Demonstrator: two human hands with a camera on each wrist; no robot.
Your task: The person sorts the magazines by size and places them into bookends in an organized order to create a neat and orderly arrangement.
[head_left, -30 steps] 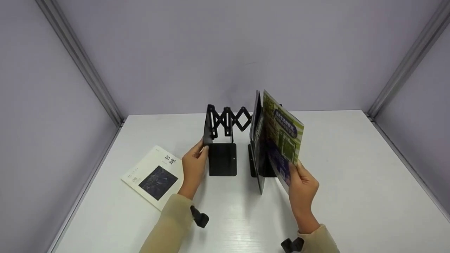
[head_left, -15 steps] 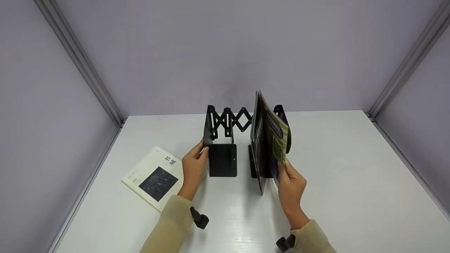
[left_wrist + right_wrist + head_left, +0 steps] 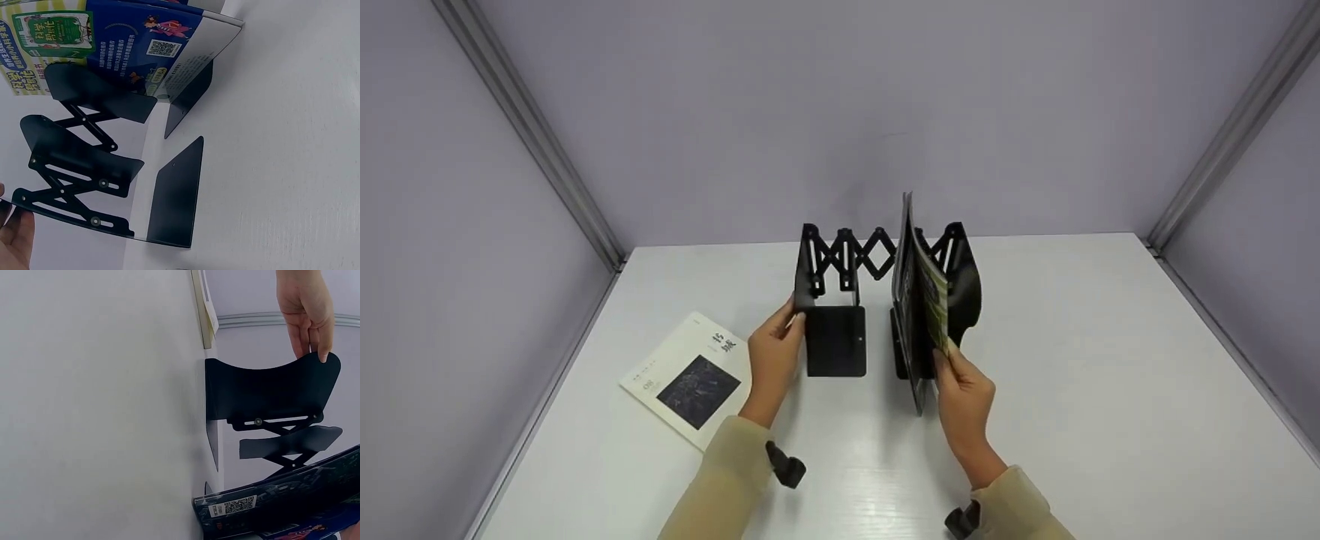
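Observation:
A black expandable bookend (image 3: 835, 341) with scissor links stands mid-table. My left hand (image 3: 772, 356) pinches the edge of its left end plate between thumb and fingers, as the right wrist view (image 3: 308, 320) also shows. Upright in the bookend's right part is a dark-covered magazine (image 3: 292, 489). Close against its right side, my right hand (image 3: 964, 397) pinches the near edge of a green and yellow magazine (image 3: 936, 300). Its blue lower cover (image 3: 135, 45) appears in the left wrist view. Behind it, the bookend's right end plate (image 3: 966, 296) is partly covered.
A cream book (image 3: 697, 390) with a dark square picture lies flat at the left, partly behind my left wrist. The white table (image 3: 1095, 360) reaches back to a pale wall (image 3: 735, 112), with side panels at left and right.
My right hand has moved left with the green and yellow magazine, swinging it in beside the dark one. More of the right end plate now shows. My left hand has stayed put.

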